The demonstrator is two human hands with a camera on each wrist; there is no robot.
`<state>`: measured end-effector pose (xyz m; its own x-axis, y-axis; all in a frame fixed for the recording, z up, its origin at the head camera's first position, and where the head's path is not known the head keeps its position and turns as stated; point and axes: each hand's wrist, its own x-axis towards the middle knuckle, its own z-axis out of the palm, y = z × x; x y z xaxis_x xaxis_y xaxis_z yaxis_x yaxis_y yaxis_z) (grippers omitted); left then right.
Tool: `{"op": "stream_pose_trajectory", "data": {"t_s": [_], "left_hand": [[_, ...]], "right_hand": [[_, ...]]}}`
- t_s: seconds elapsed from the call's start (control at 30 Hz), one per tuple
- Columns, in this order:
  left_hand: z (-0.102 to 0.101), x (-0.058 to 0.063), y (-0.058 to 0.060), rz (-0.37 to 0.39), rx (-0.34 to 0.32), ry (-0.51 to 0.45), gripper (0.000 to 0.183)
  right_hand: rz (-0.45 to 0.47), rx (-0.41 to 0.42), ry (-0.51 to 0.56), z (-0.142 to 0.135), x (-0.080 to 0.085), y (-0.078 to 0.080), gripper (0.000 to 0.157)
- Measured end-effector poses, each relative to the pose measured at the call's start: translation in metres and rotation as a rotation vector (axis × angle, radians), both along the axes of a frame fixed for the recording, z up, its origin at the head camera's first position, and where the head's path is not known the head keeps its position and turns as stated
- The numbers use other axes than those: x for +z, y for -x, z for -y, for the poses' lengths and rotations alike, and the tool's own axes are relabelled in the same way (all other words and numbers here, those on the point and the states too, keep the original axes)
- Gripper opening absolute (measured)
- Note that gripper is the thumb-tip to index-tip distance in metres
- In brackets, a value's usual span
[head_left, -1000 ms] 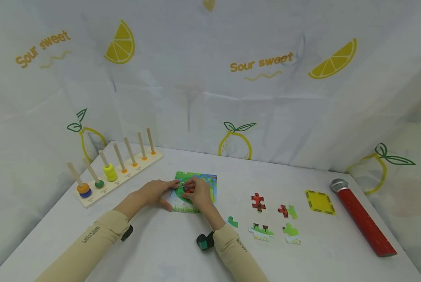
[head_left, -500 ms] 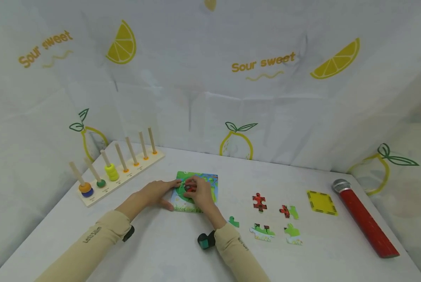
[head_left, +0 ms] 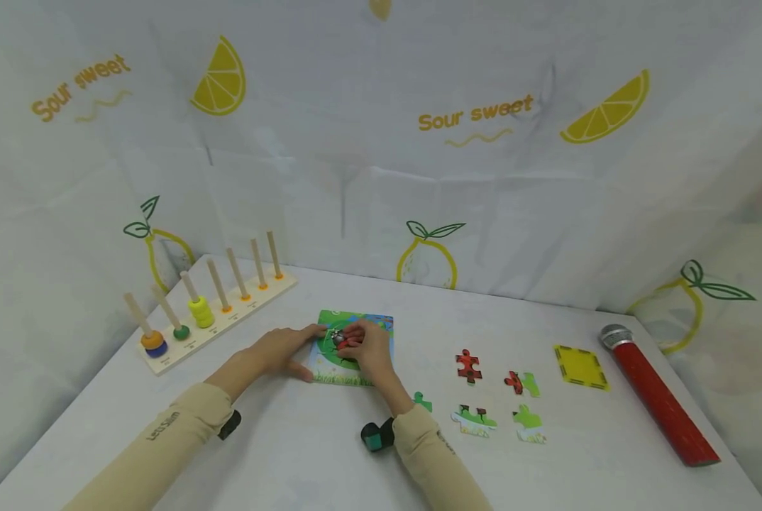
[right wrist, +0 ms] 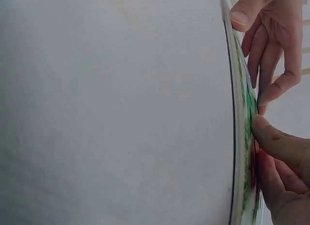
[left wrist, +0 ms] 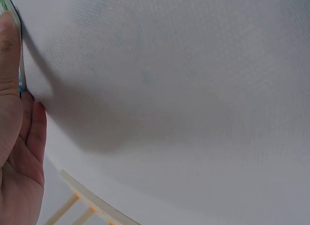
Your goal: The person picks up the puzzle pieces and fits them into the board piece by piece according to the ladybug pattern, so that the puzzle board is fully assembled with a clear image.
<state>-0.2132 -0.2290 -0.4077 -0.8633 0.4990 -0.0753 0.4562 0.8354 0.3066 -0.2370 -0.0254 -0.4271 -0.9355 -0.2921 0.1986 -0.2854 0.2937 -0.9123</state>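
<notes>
A square puzzle board with a green scene lies at mid-table. On its left edge rests my left hand, thumb by the near corner and extended fingers farther up; in the left wrist view its thumb lies against the board edge. My right hand is over the board, thumb and fingertips pinching a red and black ladybug puzzle piece at the board's surface. Fingers partly hide this piece. In the right wrist view the board shows nearly edge-on between both hands.
Right of the board lie several loose pieces, including a red one and a green and white one. Farther right are a yellow square frame and a red microphone. A pegged bead stand is at the left.
My right hand has shifted slightly right, uncovering more of the ladybug piece's dark head. The left hand holds its place at the board's edge.
</notes>
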Motion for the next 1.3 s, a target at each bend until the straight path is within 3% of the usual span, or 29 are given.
{"op": "stream_pose_trajectory", "data": {"t_s": [0.37, 0.67, 0.83, 1.03, 1.3], "left_hand": [[0.0020, -0.0036, -0.0002, 0.004, -0.031, -0.014, 0.088], [0.0049, -0.0065, 0.0010, 0.021, 0.001, -0.058, 0.083], [0.0055, -0.0070, 0.0004, 0.011, -0.017, -0.053, 0.087], [0.0063, -0.0091, -0.0003, 0.004, -0.023, -0.051, 0.089], [0.0072, -0.0076, -0.0007, 0.000, -0.026, -0.066, 0.089]], "right_hand": [[0.049, -0.007, -0.102, 0.0003, 0.0025, 0.0040, 0.032], [0.080, -0.026, -0.107, 0.0019, 0.0006, 0.0057, 0.032], [0.086, -0.009, -0.104, 0.0012, 0.0023, 0.0051, 0.032], [0.071, 0.030, -0.152, -0.0018, 0.0028, 0.0061, 0.031], [-0.004, -0.030, -0.107, 0.0021, -0.0011, 0.0059, 0.021]]}}
